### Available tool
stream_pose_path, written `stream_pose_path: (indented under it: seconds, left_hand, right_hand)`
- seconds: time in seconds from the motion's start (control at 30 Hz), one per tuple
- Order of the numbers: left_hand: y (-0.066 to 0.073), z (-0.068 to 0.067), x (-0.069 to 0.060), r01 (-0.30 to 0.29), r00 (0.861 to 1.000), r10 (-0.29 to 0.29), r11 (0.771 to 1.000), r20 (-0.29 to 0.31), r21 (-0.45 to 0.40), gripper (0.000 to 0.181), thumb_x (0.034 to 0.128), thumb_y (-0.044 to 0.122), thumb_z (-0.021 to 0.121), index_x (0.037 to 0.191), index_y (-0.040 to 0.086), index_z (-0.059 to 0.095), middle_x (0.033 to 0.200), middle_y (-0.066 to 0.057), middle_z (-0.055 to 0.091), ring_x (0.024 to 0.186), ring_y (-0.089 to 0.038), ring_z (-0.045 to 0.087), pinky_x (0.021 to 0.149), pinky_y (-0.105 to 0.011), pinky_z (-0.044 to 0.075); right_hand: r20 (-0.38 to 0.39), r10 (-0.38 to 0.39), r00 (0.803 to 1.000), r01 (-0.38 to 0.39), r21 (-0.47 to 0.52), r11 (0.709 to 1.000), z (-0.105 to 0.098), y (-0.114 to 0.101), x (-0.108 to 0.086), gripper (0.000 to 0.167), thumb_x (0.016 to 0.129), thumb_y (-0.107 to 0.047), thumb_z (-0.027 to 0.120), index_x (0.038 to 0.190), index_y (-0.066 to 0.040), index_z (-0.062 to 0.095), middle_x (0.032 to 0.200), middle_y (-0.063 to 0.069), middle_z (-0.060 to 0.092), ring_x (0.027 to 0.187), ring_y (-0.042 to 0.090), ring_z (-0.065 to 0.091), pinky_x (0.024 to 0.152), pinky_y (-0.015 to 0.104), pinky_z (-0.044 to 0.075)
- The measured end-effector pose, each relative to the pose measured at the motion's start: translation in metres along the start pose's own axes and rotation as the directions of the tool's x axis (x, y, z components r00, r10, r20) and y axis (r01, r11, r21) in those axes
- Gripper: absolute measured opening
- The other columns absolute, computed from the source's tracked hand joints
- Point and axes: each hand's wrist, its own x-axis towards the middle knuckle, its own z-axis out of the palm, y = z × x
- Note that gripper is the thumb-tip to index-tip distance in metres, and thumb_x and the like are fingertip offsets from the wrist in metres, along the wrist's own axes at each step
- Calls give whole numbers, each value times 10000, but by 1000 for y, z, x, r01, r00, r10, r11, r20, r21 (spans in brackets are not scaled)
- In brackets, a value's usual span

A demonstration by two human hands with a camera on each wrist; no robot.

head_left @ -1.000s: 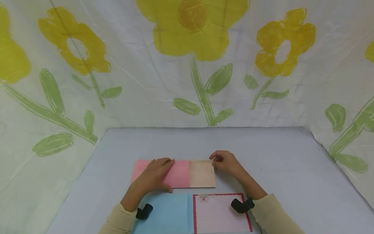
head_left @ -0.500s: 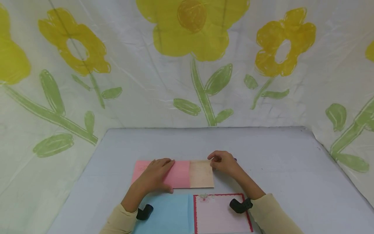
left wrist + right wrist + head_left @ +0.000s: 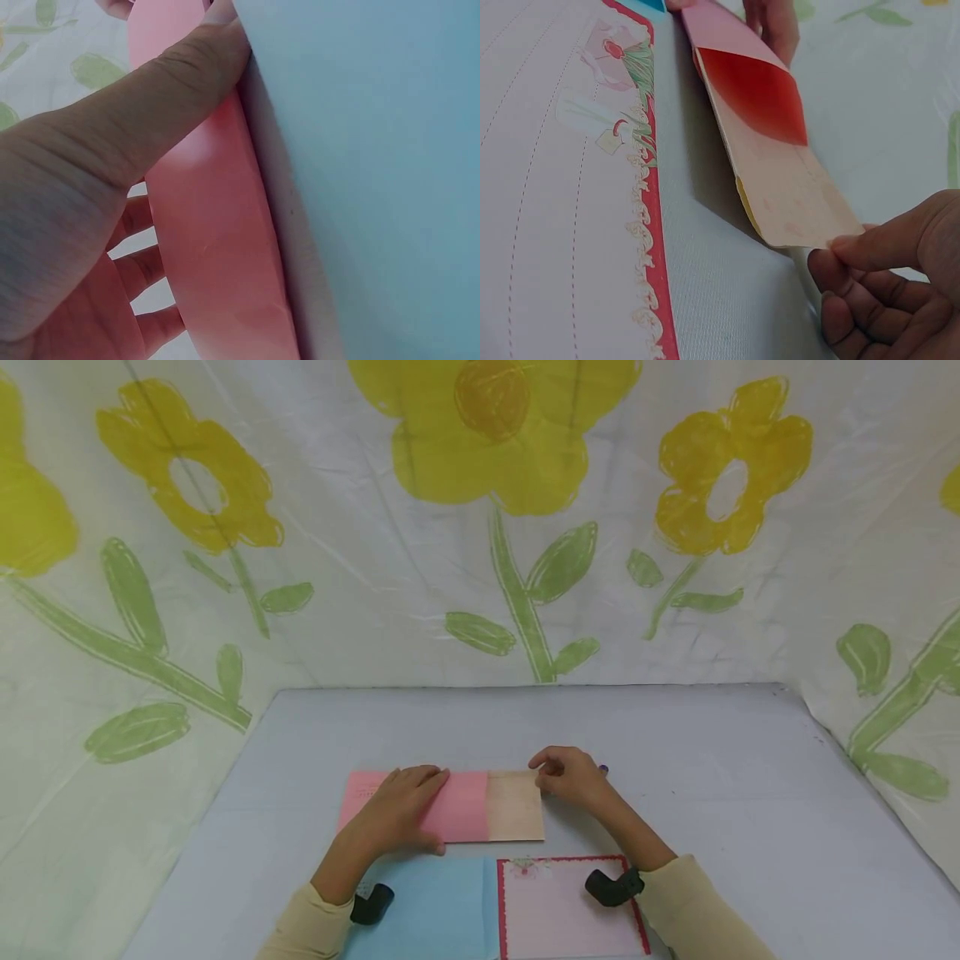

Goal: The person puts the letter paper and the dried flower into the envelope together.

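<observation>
A pink envelope (image 3: pixel 467 806) lies across the table, with a cream card (image 3: pixel 514 810) sticking out of its right end. My left hand (image 3: pixel 397 810) spans the envelope, thumb on the near edge and fingers on the far edge. The left wrist view has the envelope (image 3: pixel 217 225) slightly bowed between the thumb and fingers of that hand (image 3: pixel 112 142). At the card's outer end, my right hand (image 3: pixel 573 777) pinches the far corner. The right wrist view looks into the envelope's red mouth around the card (image 3: pixel 795 195), its corner between right thumb and finger (image 3: pixel 892 277).
Nearer the body lie a light blue sheet or folder (image 3: pixel 442 910) and, touching or close to its right, a pale pink lined page with a red border (image 3: pixel 566 927). A small purple thing (image 3: pixel 603 769) shows just behind the right hand. A flower-painted cloth hangs behind the table.
The right hand has moved slightly left together with the card, and less of the card shows outside the envelope. My left hand has stayed put. More of the small purple thing shows.
</observation>
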Motion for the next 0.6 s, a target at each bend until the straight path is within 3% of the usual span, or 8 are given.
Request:
stream_pose_path:
  seconds: [0.6]
  left_hand:
    - [2,-2,1,7,1000,-7,1000,3,-6,995,660,410,938,1462,26,492,1440,-152,507,1352,-352,424,1133,-593,280]
  right_hand:
    - [1,-30,1000,30,-18,999,5,-2,1,160,852,41,720,970,-67,730,766,-15,619,689,147,566,607,286,504]
